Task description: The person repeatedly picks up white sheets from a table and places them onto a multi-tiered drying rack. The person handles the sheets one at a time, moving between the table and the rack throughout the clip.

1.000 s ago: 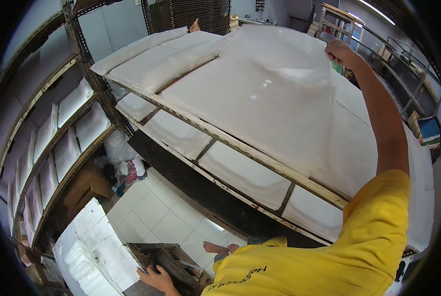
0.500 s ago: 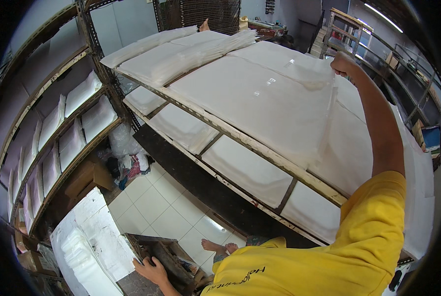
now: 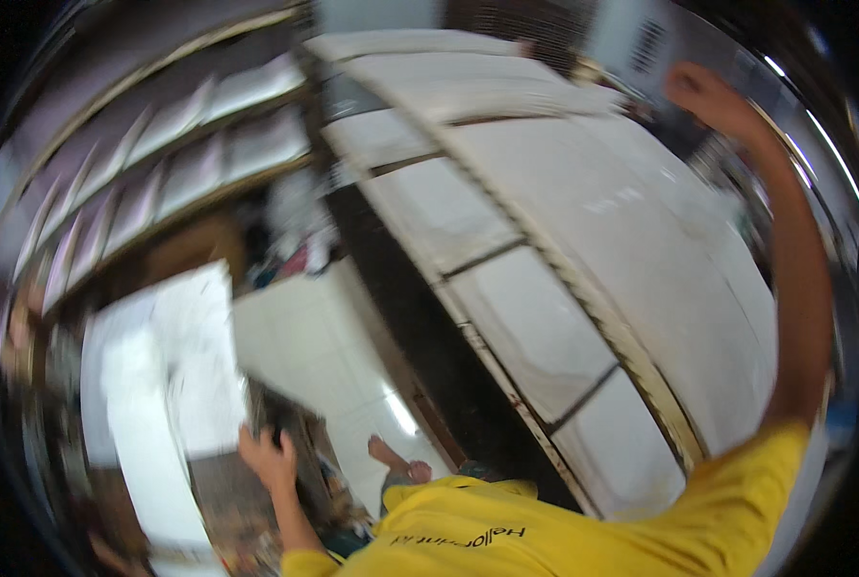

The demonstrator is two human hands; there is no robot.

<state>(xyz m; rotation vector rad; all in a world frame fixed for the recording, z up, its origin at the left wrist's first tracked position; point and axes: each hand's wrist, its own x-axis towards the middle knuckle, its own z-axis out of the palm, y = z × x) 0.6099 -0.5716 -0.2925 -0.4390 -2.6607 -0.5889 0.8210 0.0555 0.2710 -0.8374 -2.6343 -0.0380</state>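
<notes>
At the lower left, my left hand [image 3: 272,461] has its fingers apart, beside the edge of a white board [image 3: 203,313]. A pile of white sheets [image 3: 136,385] lies on that board and hangs down over its near side. High on the right, my right hand [image 3: 706,96] is raised with curled fingers, smeared by motion. Whether anything is in it cannot be made out. Below it spreads a large, pale, translucent sheet [image 3: 583,192] on the upper level of a metal rack. More pale sheets [image 3: 477,82] are bundled at the rack's far end.
The rack's perforated metal rail [image 3: 569,269] runs diagonally past me, above lower shelves with white panels [image 3: 535,327]. Shelving on the left carries several sheet stacks [image 3: 189,183]. A dark beam [image 3: 410,317] borders the tiled floor [image 3: 299,327], where a bare foot shows.
My view has swung right and blurred. My right hand, formerly at the large sheet's corner, now appears apart from the sheets. The left hand stays beside the white board, fingers spread.
</notes>
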